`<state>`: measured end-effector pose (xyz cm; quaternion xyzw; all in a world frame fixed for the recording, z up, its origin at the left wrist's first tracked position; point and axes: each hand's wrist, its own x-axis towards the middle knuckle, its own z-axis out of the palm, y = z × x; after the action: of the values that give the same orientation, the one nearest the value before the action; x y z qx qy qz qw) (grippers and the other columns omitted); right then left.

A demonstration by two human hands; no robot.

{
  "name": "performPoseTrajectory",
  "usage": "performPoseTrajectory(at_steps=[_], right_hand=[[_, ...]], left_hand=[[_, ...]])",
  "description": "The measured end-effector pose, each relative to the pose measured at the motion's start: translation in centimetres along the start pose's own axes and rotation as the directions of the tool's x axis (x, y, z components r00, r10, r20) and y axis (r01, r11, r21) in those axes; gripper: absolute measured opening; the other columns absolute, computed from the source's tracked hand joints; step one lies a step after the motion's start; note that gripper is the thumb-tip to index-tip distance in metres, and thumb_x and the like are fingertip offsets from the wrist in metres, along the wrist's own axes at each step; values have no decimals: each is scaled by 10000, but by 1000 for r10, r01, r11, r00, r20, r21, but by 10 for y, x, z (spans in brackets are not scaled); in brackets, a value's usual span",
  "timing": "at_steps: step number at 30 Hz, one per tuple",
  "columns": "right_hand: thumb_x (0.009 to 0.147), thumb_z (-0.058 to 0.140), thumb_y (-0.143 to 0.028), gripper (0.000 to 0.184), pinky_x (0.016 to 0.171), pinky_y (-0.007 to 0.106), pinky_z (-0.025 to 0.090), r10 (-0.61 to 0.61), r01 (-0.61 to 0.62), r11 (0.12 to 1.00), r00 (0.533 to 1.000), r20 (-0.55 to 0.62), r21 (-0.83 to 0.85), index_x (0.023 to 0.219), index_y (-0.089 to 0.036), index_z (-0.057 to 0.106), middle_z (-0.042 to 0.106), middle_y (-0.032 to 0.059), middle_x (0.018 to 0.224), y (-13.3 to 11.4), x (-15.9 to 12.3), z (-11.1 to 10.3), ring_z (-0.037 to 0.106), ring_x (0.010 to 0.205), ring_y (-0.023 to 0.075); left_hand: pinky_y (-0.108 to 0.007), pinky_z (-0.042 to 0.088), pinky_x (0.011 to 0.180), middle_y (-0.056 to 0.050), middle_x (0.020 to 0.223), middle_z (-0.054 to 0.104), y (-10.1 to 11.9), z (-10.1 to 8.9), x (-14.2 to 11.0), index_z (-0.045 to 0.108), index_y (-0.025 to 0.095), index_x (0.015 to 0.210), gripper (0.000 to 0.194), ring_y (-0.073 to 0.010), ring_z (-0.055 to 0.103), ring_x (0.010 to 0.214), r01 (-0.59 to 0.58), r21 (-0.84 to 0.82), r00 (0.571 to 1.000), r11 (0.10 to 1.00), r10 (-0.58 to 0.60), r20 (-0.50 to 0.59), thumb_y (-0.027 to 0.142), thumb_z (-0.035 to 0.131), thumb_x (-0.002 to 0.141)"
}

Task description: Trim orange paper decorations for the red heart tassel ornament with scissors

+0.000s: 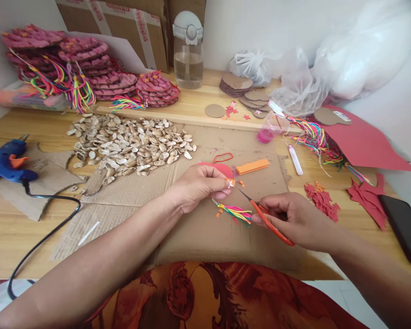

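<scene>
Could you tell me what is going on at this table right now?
A person sits at a wooden table doing craft work over a flattened brown cardboard sheet. The left hand pinches a small orange piece with a multicoloured string tassel hanging from it. The right hand holds orange-handled scissors, blades pointed toward the piece. A pile of pale shells lies further back and a blue glue gun sits at the left.

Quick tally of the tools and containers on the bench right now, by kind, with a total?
Scissors, orange-handled, in the right hand: 1
Glue gun, blue: 1
Water bottle, clear: 1
Small plastic cup with pink contents: 1
Phone, black: 1
Total: 5
The left hand pinches a small orange piece above a multicoloured tassel.
</scene>
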<state>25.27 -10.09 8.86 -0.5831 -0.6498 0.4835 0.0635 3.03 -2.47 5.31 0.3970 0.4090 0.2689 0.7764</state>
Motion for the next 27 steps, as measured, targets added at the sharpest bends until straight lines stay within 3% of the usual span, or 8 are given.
performPoseTrajectory(at_steps=[7, 11, 20, 27], right_hand=[[729, 709, -449, 289, 487, 236, 303, 71, -38, 944, 993, -91, 327, 744, -184, 595, 506, -16, 631, -1, 13, -11, 427, 555, 103], [700, 740, -417, 283, 476, 221, 320, 41, -7, 895, 997, -67, 446, 821, -172, 667, 541, -14, 616, -14, 28, -7, 452, 538, 91], [603, 794, -303, 198, 436, 214, 269, 14, -39, 895, 998, 59, 445, 664, -161, 671, 522, -24, 566, -36, 41, -5, 401, 484, 68], [636, 762, -295, 197, 436, 200, 232, 7, -41, 907, 997, 82, 418, 705, -146, 653, 506, -35, 575, -30, 45, 0, 355, 485, 54]], left_hand=[[-187, 499, 599, -24, 658, 668, 2, 0, -2, 651, 119, 678, 117, -70, 603, 574, 28, 135, 996, 990, -39, 77, 198, 737, 681], [-158, 480, 565, -3, 637, 660, 5, 1, -6, 659, 126, 679, 74, -54, 587, 552, 45, 229, 987, 972, -79, 141, 173, 714, 690], [-195, 490, 581, -5, 621, 658, 4, -2, -5, 650, 127, 681, 21, -85, 602, 558, 40, 326, 980, 945, -100, 170, 119, 657, 662], [-197, 459, 550, -1, 608, 639, -2, -4, -3, 641, 131, 680, 43, -90, 583, 553, -1, 331, 973, 944, -76, 217, 104, 649, 648]])
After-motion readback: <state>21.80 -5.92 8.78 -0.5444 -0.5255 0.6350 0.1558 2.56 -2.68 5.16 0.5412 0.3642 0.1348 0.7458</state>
